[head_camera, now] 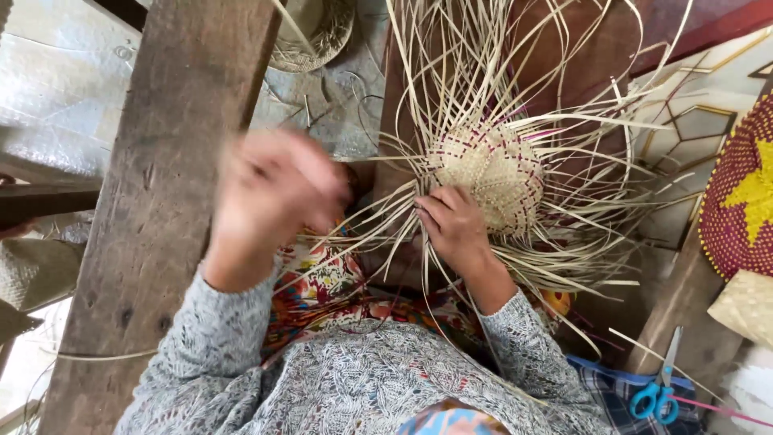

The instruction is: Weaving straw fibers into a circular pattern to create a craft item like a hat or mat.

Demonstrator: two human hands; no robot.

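A small round woven piece [491,169] of pale straw with purple strands sits at the centre, and many loose straw strips [515,64] fan out from it in all directions. My right hand [455,229] rests against its lower left edge, fingers curled on the strips there. My left hand [274,193] is raised to the left and blurred by motion, fingers closed around a thin straw strip that runs toward the weave. Grey knitted sleeves cover both forearms.
A thick wooden beam [169,201] runs diagonally on the left. Blue-handled scissors [656,395] lie at the lower right on checked cloth. A red woven mat with a yellow star [745,201] sits at the right edge. Another woven straw piece [318,36] lies at the top.
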